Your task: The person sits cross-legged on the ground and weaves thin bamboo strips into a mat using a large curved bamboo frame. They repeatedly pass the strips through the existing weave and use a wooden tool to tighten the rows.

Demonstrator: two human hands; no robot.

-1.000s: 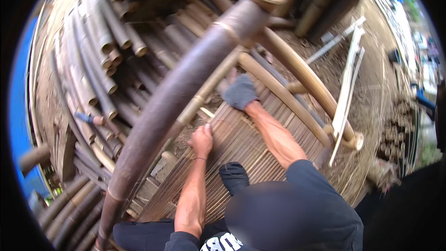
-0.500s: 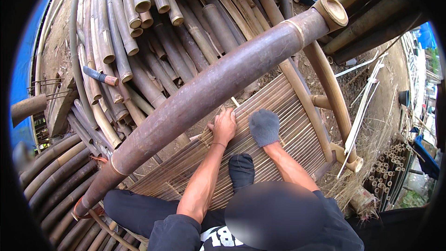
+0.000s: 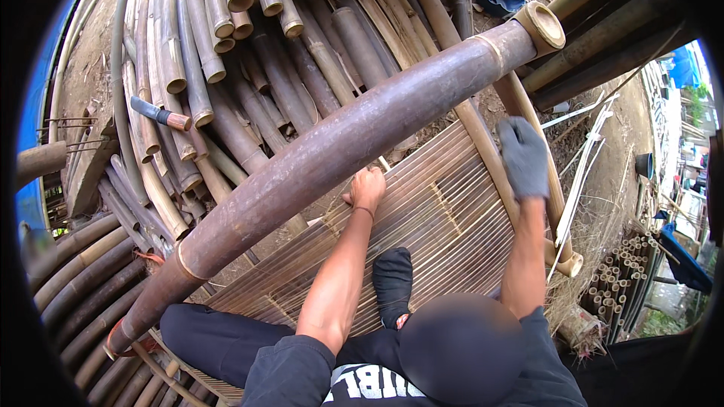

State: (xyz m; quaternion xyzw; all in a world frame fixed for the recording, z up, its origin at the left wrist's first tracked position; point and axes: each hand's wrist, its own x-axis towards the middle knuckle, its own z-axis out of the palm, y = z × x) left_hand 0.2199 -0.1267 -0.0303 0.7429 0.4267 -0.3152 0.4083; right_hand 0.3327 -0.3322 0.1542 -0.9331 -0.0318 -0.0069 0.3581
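A slatted bamboo panel (image 3: 445,245) of thin pale strips spreads in front of me, set within a bamboo frame. At its far edge my bare left hand (image 3: 369,186) is closed round the outermost bamboo slat, whose pale tip sticks out just past the fingers. My right hand (image 3: 523,157), in a grey glove, is lifted off the slats and hovers around the frame's right side rail (image 3: 483,143). Its fingers are curled; what they hold, if anything, is hidden. My foot in a black sock (image 3: 392,279) rests on the slats between my forearms.
A thick dark bamboo pole (image 3: 362,139) crosses diagonally above the panel. Cut bamboo poles (image 3: 173,38) lie stacked beyond it, with a knife-like tool with a wooden end (image 3: 160,114) on top. Pale split strips (image 3: 584,173) lie at right. Bundled thin bamboo (image 3: 615,279) stands farther right.
My gloved right hand has left the middle of the slats and moved right and away to the frame's side rail. My left hand stays at the far edge, its fingers now more curled.
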